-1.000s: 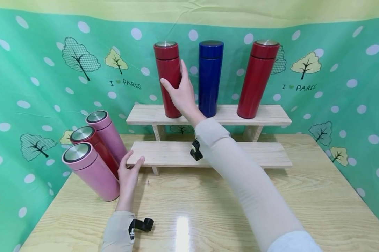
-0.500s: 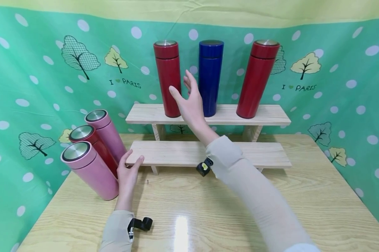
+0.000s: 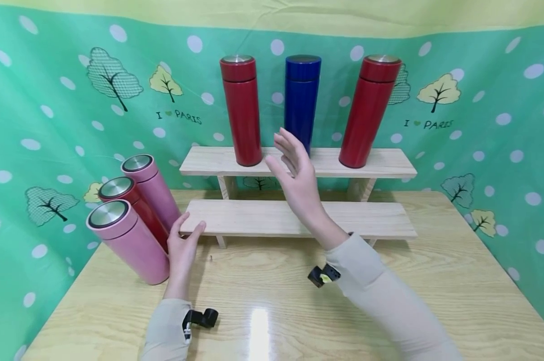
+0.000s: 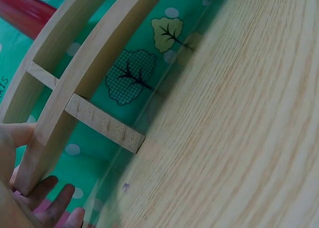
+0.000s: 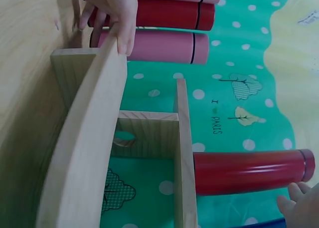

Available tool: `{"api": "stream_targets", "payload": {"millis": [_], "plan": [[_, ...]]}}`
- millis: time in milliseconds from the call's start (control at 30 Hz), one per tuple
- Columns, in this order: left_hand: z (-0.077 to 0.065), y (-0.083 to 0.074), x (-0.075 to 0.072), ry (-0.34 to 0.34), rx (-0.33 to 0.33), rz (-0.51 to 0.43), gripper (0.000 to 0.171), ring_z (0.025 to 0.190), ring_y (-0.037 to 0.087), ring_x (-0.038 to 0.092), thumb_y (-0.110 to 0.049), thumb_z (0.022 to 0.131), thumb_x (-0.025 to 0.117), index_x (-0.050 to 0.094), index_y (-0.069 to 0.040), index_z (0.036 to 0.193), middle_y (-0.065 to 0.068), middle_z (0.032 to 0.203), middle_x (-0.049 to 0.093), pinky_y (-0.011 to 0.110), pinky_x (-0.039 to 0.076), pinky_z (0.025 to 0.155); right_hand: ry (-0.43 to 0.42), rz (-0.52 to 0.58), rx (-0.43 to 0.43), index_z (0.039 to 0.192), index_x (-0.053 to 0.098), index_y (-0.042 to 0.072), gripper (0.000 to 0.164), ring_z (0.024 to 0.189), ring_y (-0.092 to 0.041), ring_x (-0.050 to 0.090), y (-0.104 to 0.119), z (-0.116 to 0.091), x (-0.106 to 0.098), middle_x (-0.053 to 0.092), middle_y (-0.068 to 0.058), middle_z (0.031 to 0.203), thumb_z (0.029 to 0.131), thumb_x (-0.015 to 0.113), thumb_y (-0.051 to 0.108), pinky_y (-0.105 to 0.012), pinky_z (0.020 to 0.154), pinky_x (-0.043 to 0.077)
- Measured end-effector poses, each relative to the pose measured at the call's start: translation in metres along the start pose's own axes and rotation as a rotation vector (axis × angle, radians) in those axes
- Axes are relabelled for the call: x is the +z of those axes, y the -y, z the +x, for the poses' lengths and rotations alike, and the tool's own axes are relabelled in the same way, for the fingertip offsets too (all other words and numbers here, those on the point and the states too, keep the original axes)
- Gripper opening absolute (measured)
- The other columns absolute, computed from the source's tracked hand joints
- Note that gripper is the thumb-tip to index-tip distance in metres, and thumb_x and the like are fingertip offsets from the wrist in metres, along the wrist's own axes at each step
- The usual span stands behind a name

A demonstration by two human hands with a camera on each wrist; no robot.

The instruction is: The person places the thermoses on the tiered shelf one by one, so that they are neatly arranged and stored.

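My left hand (image 3: 183,250) grips the left end of the lower board of a two-tier wooden shelf (image 3: 254,219). In the left wrist view its thumb lies on the board's face (image 4: 42,138) and its fingers reach below. My right hand (image 3: 301,183) hangs in front of the upper board with fingers spread, holding nothing. Behind it stands a blue thermos flask (image 3: 302,95), its base partly hidden by the hand. To the left on the upper board is a red thermos flask (image 3: 242,110), and to the right another red flask (image 3: 370,110).
Left of the shelf, on the wooden table (image 3: 254,296), stand a front pink flask (image 3: 136,245), a red flask (image 3: 147,213) and a rear pink flask (image 3: 156,193). A green dotted cloth (image 3: 493,100) hangs behind and around the table.
My right hand has let go of the left red flask on the upper board and drawn back, down and to the right. My left hand keeps its grip on the shelf.
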State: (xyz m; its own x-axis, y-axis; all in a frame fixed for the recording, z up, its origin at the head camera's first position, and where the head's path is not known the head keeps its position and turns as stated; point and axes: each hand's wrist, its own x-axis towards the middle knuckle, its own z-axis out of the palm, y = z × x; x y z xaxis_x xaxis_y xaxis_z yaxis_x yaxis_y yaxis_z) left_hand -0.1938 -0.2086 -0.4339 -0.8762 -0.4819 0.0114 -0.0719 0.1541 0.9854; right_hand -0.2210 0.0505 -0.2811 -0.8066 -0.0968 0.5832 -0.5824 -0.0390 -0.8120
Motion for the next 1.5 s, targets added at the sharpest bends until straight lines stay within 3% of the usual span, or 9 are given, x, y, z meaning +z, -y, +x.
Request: {"api": "stream_targets", "payload": {"millis": [333,700,967,1067,1300,1500], "plan": [[0.002,0.000,0.000,-0.001,0.009,0.006,0.065,0.144,0.025,0.025,-0.031,0.090,0.075,0.048,-0.015,0.147,0.011,0.157,0.032,0.045,0.022,0.116,0.055,-0.007,0.013,0.150,0.040,0.009,0.053,0.134,-0.015,0.045,0.003,-0.043,-0.035,0.050,-0.006,0.145,0.100,0.058,0.006,-0.033,0.113,0.034],[0.000,0.002,0.000,0.010,0.011,0.010,0.065,0.143,0.026,0.027,-0.031,0.091,0.074,0.047,-0.014,0.147,0.011,0.158,0.031,0.045,0.027,0.114,0.099,-0.205,0.039,0.147,0.044,0.010,0.055,0.135,-0.017,0.045,-0.007,-0.090,-0.082,0.052,-0.006,0.145,0.096,0.059,-0.003,-0.027,0.112,0.033],[0.000,0.001,0.000,-0.003,0.005,0.022,0.065,0.138,0.028,0.033,-0.033,0.090,0.074,0.048,-0.015,0.147,0.010,0.157,0.032,0.046,0.030,0.111,0.207,-0.402,0.139,0.145,0.050,0.024,0.053,0.136,-0.013,0.041,-0.009,-0.106,-0.111,0.051,0.005,0.145,0.097,0.063,0.006,-0.024,0.112,0.032],[0.000,0.000,0.001,-0.002,0.006,0.013,0.065,0.137,0.027,0.034,-0.033,0.090,0.074,0.048,-0.016,0.147,0.009,0.158,0.032,0.046,0.032,0.110,0.226,-0.452,0.124,0.145,0.050,0.023,0.053,0.136,-0.012,0.041,-0.008,-0.106,-0.121,0.051,0.003,0.145,0.096,0.065,0.007,-0.023,0.111,0.031],[0.000,0.000,0.001,-0.007,0.004,0.008,0.065,0.139,0.026,0.032,-0.032,0.090,0.075,0.048,-0.015,0.146,0.009,0.157,0.032,0.045,0.031,0.111,0.162,-0.501,0.062,0.142,0.054,0.014,0.054,0.133,-0.004,0.043,-0.009,-0.106,-0.151,0.054,-0.004,0.143,0.092,0.065,-0.004,-0.014,0.107,0.031],[0.000,0.000,0.000,-0.005,0.007,0.019,0.065,0.139,0.027,0.032,-0.032,0.090,0.075,0.048,-0.015,0.146,0.010,0.157,0.032,0.045,0.031,0.111,0.083,-0.568,0.115,0.142,0.053,0.013,0.046,0.130,0.000,0.042,-0.009,-0.109,-0.180,0.054,-0.001,0.141,0.098,0.061,0.004,-0.011,0.104,0.031]]}}
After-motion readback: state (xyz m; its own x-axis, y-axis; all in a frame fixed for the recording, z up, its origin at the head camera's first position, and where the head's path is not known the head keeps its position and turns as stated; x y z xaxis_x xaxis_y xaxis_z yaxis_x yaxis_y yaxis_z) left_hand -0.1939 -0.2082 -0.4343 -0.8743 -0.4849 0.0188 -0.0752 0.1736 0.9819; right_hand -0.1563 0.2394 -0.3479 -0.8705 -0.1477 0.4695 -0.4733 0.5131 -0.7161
